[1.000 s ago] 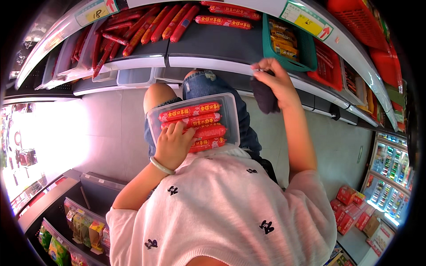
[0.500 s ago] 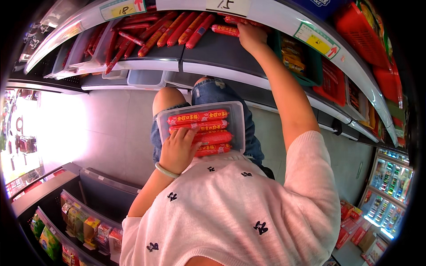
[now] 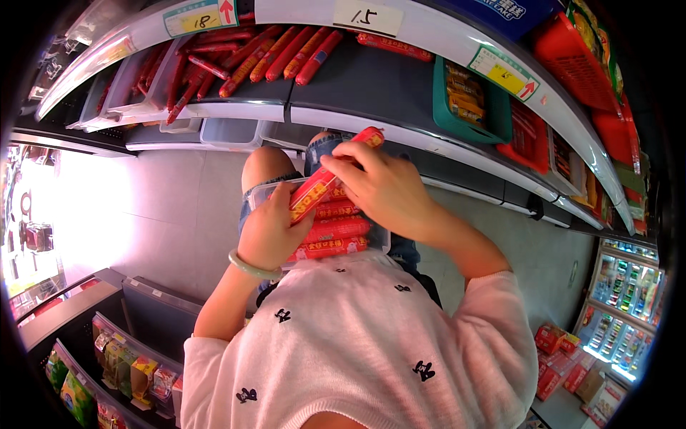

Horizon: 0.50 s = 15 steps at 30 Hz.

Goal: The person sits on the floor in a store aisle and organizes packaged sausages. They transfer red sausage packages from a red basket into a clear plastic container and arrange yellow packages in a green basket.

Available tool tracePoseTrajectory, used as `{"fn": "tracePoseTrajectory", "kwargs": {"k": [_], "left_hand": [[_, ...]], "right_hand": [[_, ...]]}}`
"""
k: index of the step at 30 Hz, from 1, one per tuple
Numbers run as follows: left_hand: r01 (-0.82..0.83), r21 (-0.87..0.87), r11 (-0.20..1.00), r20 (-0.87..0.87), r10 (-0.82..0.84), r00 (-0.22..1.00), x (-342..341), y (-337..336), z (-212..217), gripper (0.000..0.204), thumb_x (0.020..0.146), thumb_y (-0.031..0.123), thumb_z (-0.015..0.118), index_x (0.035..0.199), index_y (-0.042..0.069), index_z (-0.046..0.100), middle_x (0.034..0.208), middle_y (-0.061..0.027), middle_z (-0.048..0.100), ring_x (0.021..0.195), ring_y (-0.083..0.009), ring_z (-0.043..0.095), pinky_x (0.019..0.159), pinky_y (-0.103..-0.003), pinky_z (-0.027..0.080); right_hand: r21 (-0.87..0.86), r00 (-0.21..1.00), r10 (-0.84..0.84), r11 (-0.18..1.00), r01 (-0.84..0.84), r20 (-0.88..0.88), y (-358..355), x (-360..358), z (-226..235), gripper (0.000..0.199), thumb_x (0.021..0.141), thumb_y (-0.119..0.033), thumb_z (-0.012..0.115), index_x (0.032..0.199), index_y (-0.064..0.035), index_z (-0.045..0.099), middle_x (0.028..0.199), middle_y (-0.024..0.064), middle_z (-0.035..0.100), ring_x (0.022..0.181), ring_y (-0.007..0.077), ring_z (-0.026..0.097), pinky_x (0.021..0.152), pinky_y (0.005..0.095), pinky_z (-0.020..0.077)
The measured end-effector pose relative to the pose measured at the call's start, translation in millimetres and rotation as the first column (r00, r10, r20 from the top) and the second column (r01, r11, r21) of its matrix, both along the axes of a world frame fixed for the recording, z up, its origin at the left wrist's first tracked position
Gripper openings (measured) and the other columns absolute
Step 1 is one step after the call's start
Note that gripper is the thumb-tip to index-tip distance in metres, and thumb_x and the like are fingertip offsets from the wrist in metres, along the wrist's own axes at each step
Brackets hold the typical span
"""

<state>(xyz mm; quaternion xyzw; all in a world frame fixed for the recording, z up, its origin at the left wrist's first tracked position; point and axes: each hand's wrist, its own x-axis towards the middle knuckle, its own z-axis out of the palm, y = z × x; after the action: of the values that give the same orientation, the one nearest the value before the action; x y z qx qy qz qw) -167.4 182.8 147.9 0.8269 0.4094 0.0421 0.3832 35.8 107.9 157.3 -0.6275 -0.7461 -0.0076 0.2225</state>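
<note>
A red wrapped sausage (image 3: 314,191) is held aslant between my two hands, above a clear plastic box (image 3: 383,240) on my lap. My left hand (image 3: 270,223) closes round its lower left end. My right hand (image 3: 382,187) grips it near the upper end with bent fingers. Several more red sausages (image 3: 336,230) lie side by side in the box, partly hidden by my hands. On the shelf ahead, one red sausage (image 3: 394,47) lies at the back, away from both hands.
A pile of red sausages (image 3: 246,63) spreads over the left of the grey shelf (image 3: 350,82), beside clear bins (image 3: 146,89). A green basket (image 3: 493,132) with yellow packets stands to the right. Packaged goods hang in a rack (image 3: 136,357) at lower left. Red boxes (image 3: 561,365) sit on the lower right.
My right hand has come back from the shelf to the box with a sausage. My left hand has lifted from the sausages in the box and now holds this sausage's lower end.
</note>
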Motion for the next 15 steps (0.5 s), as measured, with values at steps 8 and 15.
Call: {"fn": "tracePoseTrajectory", "kwargs": {"k": [8,15], "left_hand": [[0.334,-0.111,0.936,0.497,-0.239,0.834,-16.5,-16.3,-57.0,0.052,0.081,0.017,0.07,0.125,0.0,0.05,0.107,-0.0187,0.064,0.1,-0.0325,0.064,0.085,-0.038,0.051],[0.365,-0.357,0.86,0.25,-0.288,0.924,-51.5,-7.5,-7.6,0.043,0.082,0.019,0.073,0.117,0.004,0.053,0.095,-0.0147,0.066,0.087,-0.0313,0.066,0.076,-0.037,0.051]], "right_hand": [[0.44,0.965,0.26,0.871,-0.219,-0.034,-10.3,-54.8,-25.7,0.027,0.075,-0.035,0.071,0.096,-0.0183,0.066,0.101,0.0013,0.061,0.091,0.0229,0.06,0.077,0.036,0.0504],[0.372,0.983,0.171,0.918,-0.136,-0.061,-18.0,21.9,-44.5,0.006,0.072,-0.015,0.067,0.07,-0.0123,0.061,0.073,0.0001,0.059,0.064,0.0192,0.058,0.059,0.0315,0.0478]]}}
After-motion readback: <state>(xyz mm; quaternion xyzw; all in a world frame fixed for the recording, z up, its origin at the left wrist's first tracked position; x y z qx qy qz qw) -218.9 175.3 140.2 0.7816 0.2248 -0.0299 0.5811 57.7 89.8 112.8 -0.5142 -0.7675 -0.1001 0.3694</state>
